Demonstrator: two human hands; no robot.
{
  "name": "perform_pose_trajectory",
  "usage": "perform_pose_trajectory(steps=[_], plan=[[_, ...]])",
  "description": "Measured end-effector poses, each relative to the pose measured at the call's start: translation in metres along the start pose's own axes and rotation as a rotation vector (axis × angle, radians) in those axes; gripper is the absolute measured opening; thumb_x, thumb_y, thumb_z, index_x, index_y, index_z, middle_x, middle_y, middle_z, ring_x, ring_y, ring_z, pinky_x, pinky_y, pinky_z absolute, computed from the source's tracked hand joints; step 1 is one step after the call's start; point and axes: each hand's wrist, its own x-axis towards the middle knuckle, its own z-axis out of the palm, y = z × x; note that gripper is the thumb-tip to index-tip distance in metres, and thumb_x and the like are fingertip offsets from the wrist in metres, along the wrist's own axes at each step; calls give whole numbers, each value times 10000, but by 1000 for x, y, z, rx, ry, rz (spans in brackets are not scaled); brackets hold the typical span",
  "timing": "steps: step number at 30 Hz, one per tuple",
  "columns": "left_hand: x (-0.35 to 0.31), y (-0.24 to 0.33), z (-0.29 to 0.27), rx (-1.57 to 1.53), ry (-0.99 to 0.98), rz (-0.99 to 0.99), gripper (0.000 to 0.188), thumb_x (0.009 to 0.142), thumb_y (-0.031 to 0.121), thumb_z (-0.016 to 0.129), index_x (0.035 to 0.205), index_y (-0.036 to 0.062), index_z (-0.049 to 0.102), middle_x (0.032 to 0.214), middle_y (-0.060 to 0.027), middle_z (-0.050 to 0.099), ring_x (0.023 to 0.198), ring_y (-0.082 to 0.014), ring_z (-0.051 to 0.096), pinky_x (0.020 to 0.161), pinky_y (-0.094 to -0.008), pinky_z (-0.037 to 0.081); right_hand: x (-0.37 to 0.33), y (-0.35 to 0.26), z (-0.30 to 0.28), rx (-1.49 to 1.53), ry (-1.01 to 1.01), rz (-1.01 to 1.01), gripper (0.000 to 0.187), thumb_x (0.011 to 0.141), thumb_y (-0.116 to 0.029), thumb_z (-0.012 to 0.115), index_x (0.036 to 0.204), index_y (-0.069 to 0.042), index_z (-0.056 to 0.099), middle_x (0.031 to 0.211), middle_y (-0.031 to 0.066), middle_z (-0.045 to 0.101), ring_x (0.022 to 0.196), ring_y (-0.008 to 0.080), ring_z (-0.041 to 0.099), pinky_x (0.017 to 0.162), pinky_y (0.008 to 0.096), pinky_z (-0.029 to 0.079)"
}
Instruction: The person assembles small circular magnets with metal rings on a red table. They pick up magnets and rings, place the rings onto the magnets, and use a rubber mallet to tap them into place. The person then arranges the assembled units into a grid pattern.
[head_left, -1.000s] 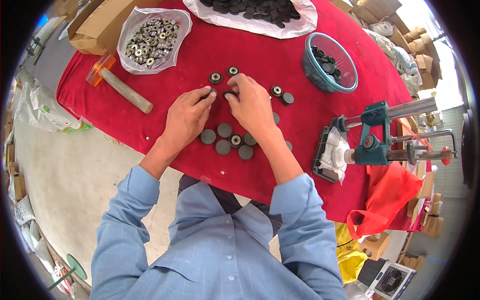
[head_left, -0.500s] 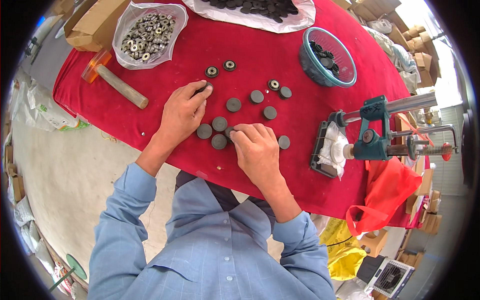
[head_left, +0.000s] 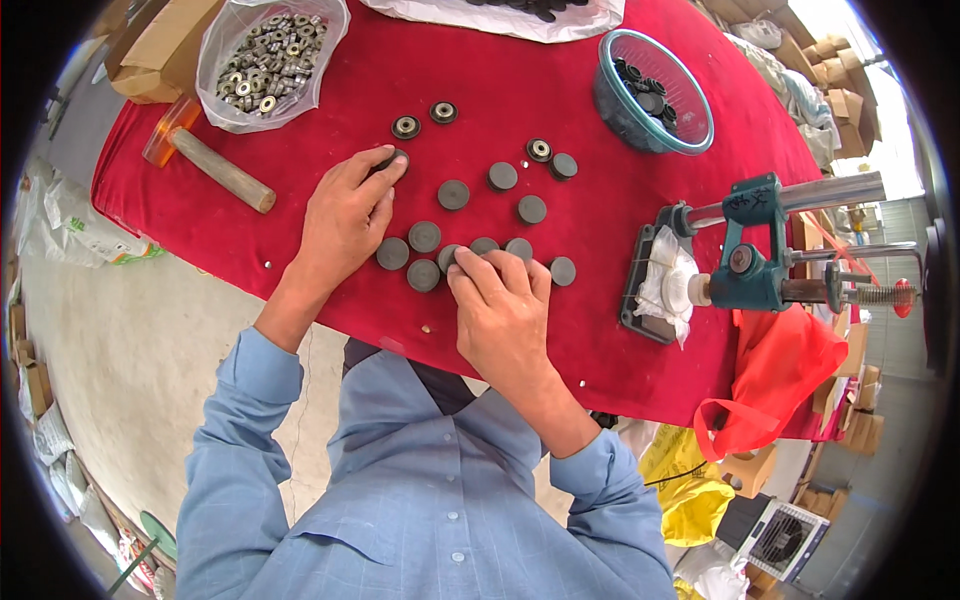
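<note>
My left hand (head_left: 342, 215) is closed, pinching a dark round cap (head_left: 399, 158) between thumb and fingers, just above the red cloth. My right hand (head_left: 503, 310) rests lower on the cloth, fingers bent, with thumb and forefinger against a black round cap (head_left: 449, 257). Two more caps, one (head_left: 484, 246) and another (head_left: 518, 248), lie right at its fingertips, partly covered. Several such caps lie flat between and beyond my hands, among them one cap (head_left: 453, 194). Metal bearings show in the dark rings of three upturned pieces, such as this bearing piece (head_left: 405, 127).
A bag of metal bearings (head_left: 270, 68) and a mallet (head_left: 225, 170) lie at the left. At the far right stands a clear bowl (head_left: 697, 145) of black parts. A green hand press (head_left: 752, 245) stands at the right, with a red bag (head_left: 775, 370) beside it.
My right hand has drawn back slightly, uncovering more caps at its fingertips. My left hand keeps its pinch on the cap. The whole view has shifted a little.
</note>
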Motion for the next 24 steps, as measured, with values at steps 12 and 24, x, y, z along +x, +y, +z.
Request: perform_pose_trajectory(steps=[12, 24], plan=[[1, -3, 0, 13, 7, 15, 400, 919, 13, 700, 1312, 86, 732, 1327, -120, 700, 1193, -353, 685, 1008, -462, 555, 36, 18, -25, 130, -205, 17, 147, 805, -115, 721, 947, -94, 755, 1070, 66, 722, 1036, 270, 662, 880, 438, 488], [10, 3, 1, -50, -9, 5, 391, 903, 6, 697, 1288, 66, 732, 1320, -126, 685, 1194, -338, 671, 998, -467, 536, 181, 322, -31, -141, -271, 674, 619, 1044, -514, 578, 1430, -40, 677, 1313, 261, 729, 1285, 382, 666, 1108, 467, 488]])
